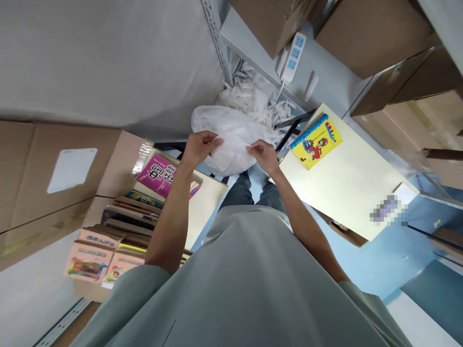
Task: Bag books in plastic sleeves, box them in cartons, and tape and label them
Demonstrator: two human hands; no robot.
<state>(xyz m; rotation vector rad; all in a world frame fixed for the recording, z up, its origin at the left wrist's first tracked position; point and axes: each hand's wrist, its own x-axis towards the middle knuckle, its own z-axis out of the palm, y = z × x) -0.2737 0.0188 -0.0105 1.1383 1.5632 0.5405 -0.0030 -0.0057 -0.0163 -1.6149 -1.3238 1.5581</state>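
Observation:
A translucent white plastic bag [235, 161], bulging with pale contents, hangs in front of my legs between two cream tables. My left hand [199, 147] pinches its near left part, thumb against fingers. On the opposite side, my right hand [265, 155] has its fingertips closed on the bag too. What lies inside shows only as whitish shapes. A purple book [156, 174] rests on the left table, close to my left forearm. On the right table lies a yellow picture book [316, 141] with a blue spiral edge.
White paper scraps [253, 94] are heaped behind the bag, beneath a metal shelf. A power strip [293, 58] and cardboard boxes [376, 33] sit on that shelf. At left are a large carton [61, 183] and several stacked books [130, 217]. The right table [336, 193] stands beside my right arm.

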